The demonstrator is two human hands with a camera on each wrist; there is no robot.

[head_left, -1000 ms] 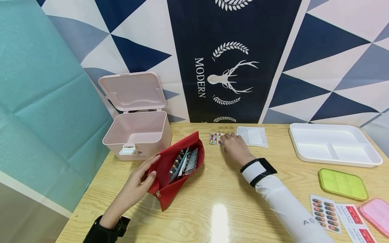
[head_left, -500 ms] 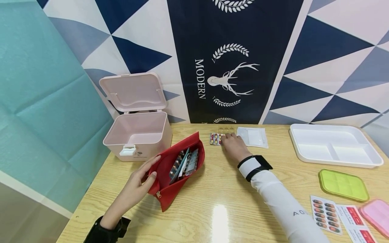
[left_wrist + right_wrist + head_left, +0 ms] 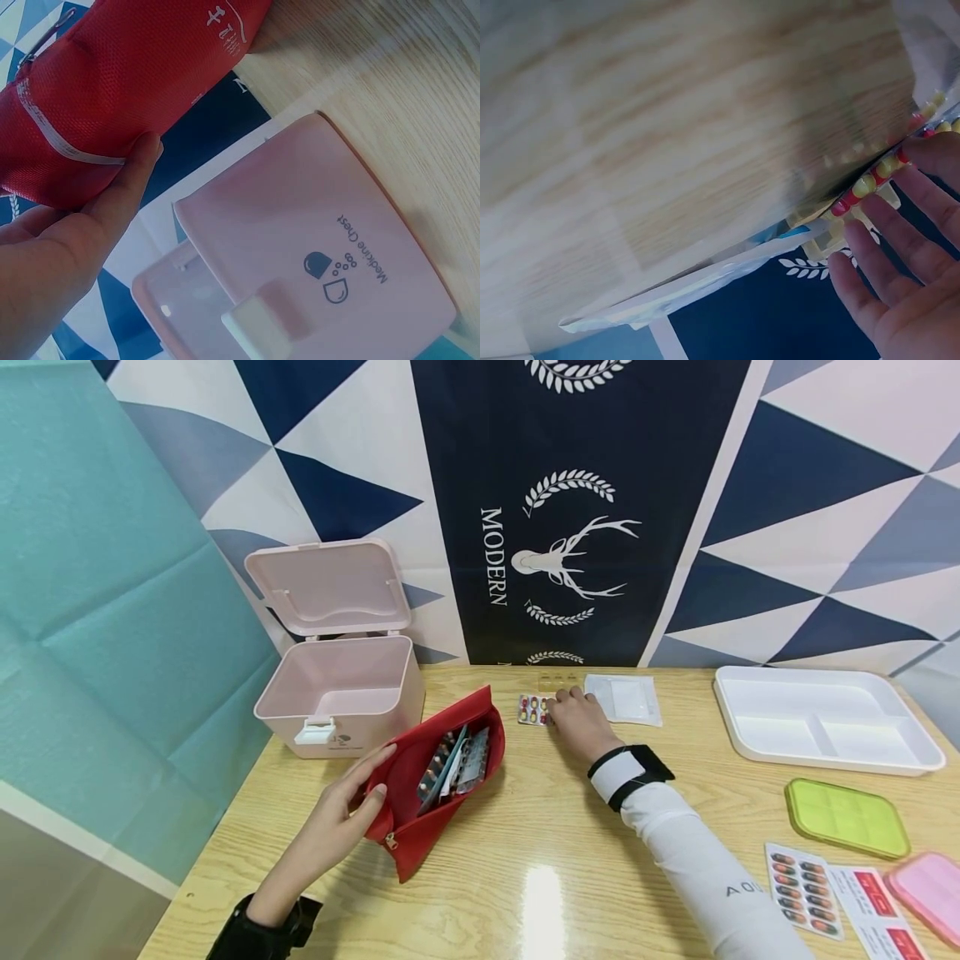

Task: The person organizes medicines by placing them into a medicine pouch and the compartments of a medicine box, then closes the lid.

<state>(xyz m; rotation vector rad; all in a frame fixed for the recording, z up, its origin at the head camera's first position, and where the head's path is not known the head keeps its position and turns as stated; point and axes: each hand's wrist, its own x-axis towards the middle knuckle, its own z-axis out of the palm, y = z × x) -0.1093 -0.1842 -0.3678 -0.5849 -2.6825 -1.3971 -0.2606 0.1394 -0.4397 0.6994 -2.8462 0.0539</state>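
My left hand (image 3: pixel 337 814) grips the near left edge of a red zip pouch (image 3: pixel 423 842), thumb on one side and fingers on the other. The pouch gapes wide, and several blister packs (image 3: pixel 450 768) stand inside it. At the back of the table my right hand (image 3: pixel 583 727) pinches a blister pack of red and yellow capsules (image 3: pixel 531 710), its right part hidden under the fingers. In the right wrist view, the thumb and fingertips meet the edge of this capsule pack (image 3: pixel 866 186). Pouch fabric (image 3: pixel 142 82) fills the upper left of the left wrist view.
A pink medicine box (image 3: pixel 337 685) with its lid raised stands behind the pouch. Right of the capsule pack lie a clear blister (image 3: pixel 557 681) and a white packet (image 3: pixel 624 697). Farther right are a white tray (image 3: pixel 821 760), green case (image 3: pixel 847 817), pink case (image 3: pixel 933 889) and blister sheets (image 3: pixel 804 889).
My right forearm has shifted a little left, its hand staying at the capsule pack. The pack has moved slightly toward me and turned a little. My left hand and the pouch stay put.
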